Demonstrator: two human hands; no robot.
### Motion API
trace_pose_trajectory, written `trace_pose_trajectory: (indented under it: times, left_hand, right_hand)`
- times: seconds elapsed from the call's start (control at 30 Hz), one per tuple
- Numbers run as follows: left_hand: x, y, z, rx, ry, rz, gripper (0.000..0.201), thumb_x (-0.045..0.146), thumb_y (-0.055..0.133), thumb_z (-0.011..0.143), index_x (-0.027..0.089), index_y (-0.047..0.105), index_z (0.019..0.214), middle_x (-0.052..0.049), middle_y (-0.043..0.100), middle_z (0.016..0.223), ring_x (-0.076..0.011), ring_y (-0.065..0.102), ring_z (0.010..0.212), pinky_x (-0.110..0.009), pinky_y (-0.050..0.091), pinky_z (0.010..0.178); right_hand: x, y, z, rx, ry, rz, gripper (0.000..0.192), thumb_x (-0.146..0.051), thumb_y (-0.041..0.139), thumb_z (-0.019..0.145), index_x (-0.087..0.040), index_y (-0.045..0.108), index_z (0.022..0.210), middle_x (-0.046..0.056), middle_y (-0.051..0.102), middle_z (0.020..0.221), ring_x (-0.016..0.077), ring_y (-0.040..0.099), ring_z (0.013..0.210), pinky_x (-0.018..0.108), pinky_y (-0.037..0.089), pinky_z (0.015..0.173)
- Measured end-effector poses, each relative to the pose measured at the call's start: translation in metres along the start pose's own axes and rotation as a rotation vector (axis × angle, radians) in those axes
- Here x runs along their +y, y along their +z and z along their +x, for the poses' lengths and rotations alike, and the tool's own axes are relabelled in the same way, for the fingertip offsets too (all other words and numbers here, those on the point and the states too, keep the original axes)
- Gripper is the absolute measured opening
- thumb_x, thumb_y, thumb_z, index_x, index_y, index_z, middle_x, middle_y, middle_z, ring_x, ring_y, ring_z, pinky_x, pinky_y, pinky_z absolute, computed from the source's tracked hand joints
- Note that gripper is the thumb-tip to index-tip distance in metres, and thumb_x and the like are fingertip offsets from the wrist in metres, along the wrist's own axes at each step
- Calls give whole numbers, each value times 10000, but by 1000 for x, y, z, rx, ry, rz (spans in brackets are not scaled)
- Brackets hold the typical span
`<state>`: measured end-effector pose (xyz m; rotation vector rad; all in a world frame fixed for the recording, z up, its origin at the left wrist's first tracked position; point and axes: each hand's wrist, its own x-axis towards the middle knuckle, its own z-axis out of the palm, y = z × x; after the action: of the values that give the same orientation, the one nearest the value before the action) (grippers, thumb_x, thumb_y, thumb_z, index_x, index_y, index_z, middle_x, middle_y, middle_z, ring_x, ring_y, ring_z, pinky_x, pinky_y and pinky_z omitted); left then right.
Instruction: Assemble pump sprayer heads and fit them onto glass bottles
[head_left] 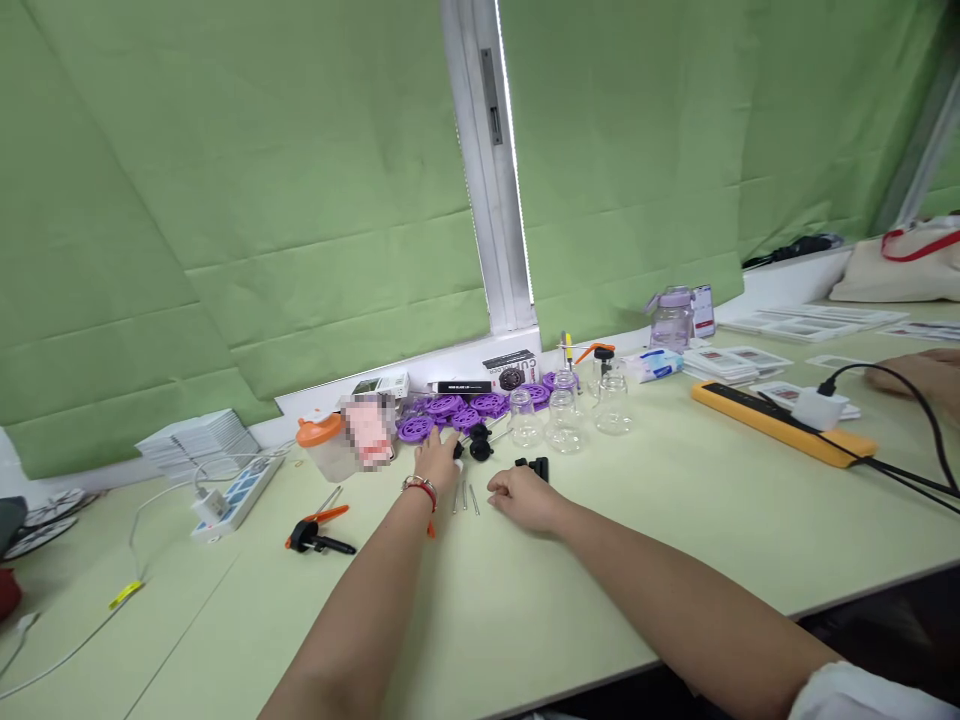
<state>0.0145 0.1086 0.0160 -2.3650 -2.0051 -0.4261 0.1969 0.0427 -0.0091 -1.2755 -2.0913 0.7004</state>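
My left hand (437, 458) reaches forward over the table, its fingers apart and pointing down beside small black plastic parts (480, 443). One black part touches or lies just by its fingertips; I cannot tell which. My right hand (523, 499) rests low on the table with curled fingers, and anything inside them is hidden. Just behind it lies a black clip-like piece (534, 467). Several thin metal rods (474, 499) lie between the hands. Purple openwork discs (444, 406) are heaped behind my left hand. Clear glass jars (564, 432) stand behind my right hand.
At left lie a black crank with an orange part (309, 537) and a white power strip (238, 497). An orange-lidded cup (324, 447) stands near the wall. A yellow power strip (780, 425) with cables crosses the right side, near another person's hand (919, 378).
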Motion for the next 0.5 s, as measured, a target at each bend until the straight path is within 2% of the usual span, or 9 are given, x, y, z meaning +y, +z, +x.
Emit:
trace_pose_trajectory:
  times: [0.1,0.2,0.33,0.5]
  left_hand:
    - [3,7,18,-42,-6,-42,439,186,524,744,261,596,1171,-142,459,1339,-328,427,1228,-483,265,1004]
    - [-3,11,26,-48,-23,-95,302,180,493,764,246,673,997,-111,605,1133,-275,557,1043,-410,355,926]
    - [-13,10,27,10,-54,-211,266,149,507,745,218,689,926,-101,628,1078,-253,563,969,-359,393,865]
    - [-29,-2,19,127,-58,-451,239,79,534,680,179,702,817,-92,641,1028,-238,543,977,-351,376,926]
  right_hand:
    - [-3,-1,-1,-12,-2,-5,243,-239,578,772,-138,713,947,75,701,774,179,609,699,260,411,635]
    - [-3,-1,0,-29,11,-11,244,-255,582,771,-148,712,947,66,693,748,172,595,678,253,397,613]
    - [-3,-2,0,-43,9,-28,234,-259,586,771,-144,710,933,54,675,711,159,564,640,244,366,578]
    - [-7,-6,-3,-56,8,-50,210,-248,568,792,-134,705,903,49,655,706,150,546,646,236,340,573]
